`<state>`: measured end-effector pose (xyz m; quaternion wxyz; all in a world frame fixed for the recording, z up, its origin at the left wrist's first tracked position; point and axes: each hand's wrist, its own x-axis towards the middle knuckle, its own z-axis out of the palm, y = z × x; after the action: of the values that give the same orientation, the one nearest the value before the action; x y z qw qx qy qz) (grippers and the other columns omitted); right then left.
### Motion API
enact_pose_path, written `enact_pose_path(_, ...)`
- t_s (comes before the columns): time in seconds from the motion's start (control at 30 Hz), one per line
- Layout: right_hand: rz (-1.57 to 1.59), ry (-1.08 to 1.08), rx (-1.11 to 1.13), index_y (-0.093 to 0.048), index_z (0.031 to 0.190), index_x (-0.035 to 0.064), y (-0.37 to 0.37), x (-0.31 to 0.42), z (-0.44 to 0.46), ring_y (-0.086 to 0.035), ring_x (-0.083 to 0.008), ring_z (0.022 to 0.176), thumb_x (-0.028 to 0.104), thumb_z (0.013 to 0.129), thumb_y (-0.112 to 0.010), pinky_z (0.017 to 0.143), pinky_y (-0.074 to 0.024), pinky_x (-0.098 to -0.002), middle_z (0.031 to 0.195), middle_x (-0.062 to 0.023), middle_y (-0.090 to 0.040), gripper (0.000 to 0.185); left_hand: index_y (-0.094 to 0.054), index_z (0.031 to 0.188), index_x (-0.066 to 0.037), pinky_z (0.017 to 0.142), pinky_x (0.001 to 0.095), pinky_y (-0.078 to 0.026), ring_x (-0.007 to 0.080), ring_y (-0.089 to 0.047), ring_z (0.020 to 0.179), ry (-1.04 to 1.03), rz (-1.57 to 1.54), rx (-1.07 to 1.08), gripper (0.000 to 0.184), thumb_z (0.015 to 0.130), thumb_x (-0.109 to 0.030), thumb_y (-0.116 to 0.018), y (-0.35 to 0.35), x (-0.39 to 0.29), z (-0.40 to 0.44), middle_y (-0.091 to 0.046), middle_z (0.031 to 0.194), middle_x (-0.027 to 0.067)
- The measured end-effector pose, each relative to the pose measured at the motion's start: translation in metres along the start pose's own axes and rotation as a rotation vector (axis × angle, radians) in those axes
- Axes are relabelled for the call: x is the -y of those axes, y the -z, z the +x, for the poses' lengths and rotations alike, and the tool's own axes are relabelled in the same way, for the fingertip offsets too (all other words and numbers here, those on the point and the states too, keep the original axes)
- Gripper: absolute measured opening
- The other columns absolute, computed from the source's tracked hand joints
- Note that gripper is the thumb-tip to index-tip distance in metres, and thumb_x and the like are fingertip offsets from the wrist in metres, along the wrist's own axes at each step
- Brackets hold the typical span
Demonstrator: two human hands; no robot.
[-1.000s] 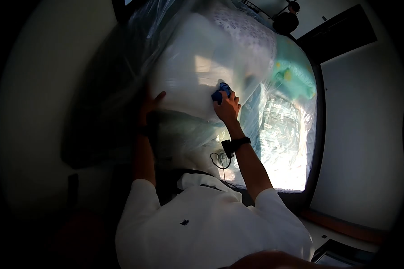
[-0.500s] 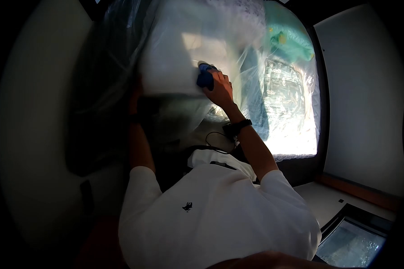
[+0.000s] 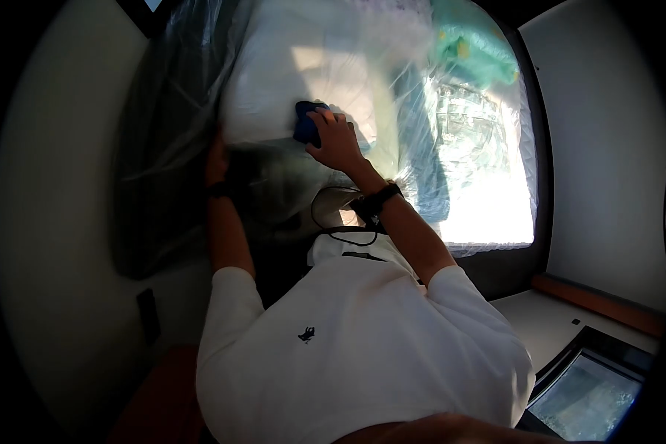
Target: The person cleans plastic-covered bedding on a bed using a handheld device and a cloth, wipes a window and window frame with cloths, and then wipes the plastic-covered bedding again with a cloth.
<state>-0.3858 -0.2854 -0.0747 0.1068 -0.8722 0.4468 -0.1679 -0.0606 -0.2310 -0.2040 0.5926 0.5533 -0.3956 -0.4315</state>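
A white short-sleeved shirt point(image 3: 392, 348) bears a small dark emblem point(image 3: 306, 335), dark wristbands point(image 3: 385, 195) circle both arms, and a thin black cable point(image 3: 313, 209) loops beside the right one.

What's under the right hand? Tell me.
A blue cloth, partly showing beyond the right hand, with pale plastic around it. The hand hides the rest; what lies beneath the cloth cannot be seen.

The clear sheeting point(image 3: 412, 100) looks like glossy, creased plastic, the blue object point(image 3: 305, 127) matt, the shirt point(image 3: 392, 348) soft matt cloth.
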Motion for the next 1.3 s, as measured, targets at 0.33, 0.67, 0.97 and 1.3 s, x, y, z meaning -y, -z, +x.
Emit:
enact_pose_path(0.33,0.145,-0.701,-0.115,-0.046,0.139,0.0109,-0.007,-0.113,0.003,-0.043,-0.0387,0.124,0.039,0.079,-0.068,0.1,-0.0403,-0.0538,0.134,-0.015,-0.048,0.07,-0.057,0.125,0.003,0.088,0.0505,-0.047,0.044,-0.058,0.106,-0.121,1.032,-0.249,0.037,0.105,-0.022,-0.04,-0.001,-0.036,0.011,-0.056,0.123,0.0331)
enact_pose_path(0.67,0.066,0.148,-0.12,-0.052,0.135,0.0162,-0.02,0.006,0.022,-0.048,-0.0346,0.123,0.034,0.072,-0.076,0.096,-0.0421,-0.0511,0.136,-0.0127,-0.051,0.07,-0.034,0.15,-0.004,0.117,0.0507,-0.027,0.0394,-0.025,0.146,-0.319,1.106,0.088,0.061,0.092,-0.009,-0.055,-0.118,-0.131,-0.047,-0.031,0.156,0.0211)
enact_pose_path(0.97,0.158,0.029,-0.082,-0.051,0.136,0.0217,0.004,-0.1,0.044,-0.043,-0.0336,0.127,0.035,0.078,-0.066,0.103,-0.0368,-0.0474,0.138,-0.0112,-0.049,0.061,-0.023,0.154,-0.004,0.114,0.0609,-0.023,0.0427,-0.017,0.148,-0.217,1.134,-0.007,0.072,0.086,0.001,-0.048,-0.091,-0.038,-0.015,-0.021,0.16,0.0208)
enact_pose_path(1.3,-0.012,-0.002,0.081,-0.05,0.135,0.0151,0.023,-0.1,0.085,-0.05,-0.0384,0.118,0.037,0.076,-0.07,0.093,-0.0452,-0.0555,0.129,-0.0138,-0.053,0.066,-0.024,0.153,-0.006,0.111,0.0594,-0.029,0.0414,-0.022,0.147,-0.167,1.287,-0.092,0.077,0.083,0.0,-0.056,-0.105,-0.045,-0.023,-0.024,0.159,0.0204)
